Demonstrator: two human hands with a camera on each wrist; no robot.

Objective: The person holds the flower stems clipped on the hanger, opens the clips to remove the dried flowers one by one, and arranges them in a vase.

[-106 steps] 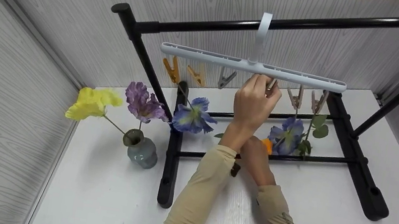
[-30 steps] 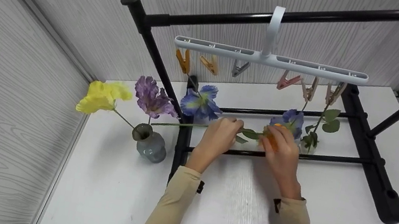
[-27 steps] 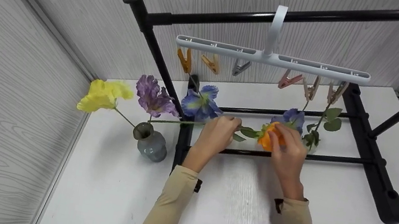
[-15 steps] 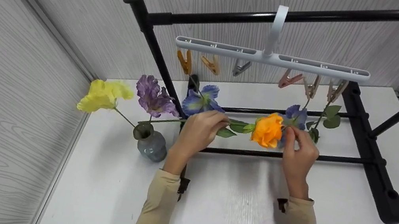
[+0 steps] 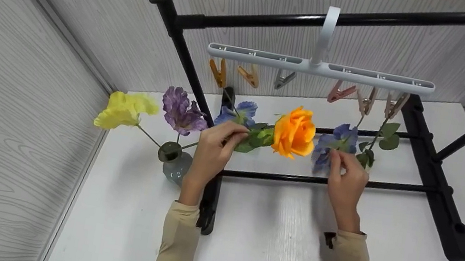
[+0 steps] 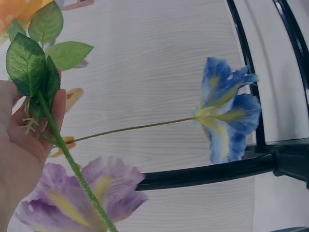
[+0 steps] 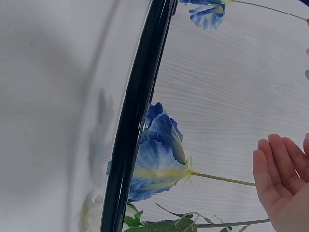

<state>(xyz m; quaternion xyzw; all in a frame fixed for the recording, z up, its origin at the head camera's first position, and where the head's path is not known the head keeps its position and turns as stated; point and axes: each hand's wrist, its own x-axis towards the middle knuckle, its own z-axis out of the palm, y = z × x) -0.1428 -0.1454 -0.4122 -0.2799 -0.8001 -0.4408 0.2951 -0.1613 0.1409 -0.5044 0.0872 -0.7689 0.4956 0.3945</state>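
My left hand pinches the stem of an orange rose just below its leaves. The bloom points right and toward the head camera. In the left wrist view the green stem slants down past the palm, in front of a purple flower. My right hand is held in the air beside a hanging blue flower. Its fingers look relaxed in the right wrist view, with nothing in them. Whether they touch the blue flower's stem I cannot tell.
A white hanger with several clothespins hangs from a black rack. The orange clothespin and the two rightmost ones hold stems; the pink clothespin holds nothing. A grey vase with yellow and purple flowers stands left.
My left hand came down from the hanger, then moved left with the rose, whose bloom rose and turned toward the camera. My right hand let go of the bloom and shifted right.
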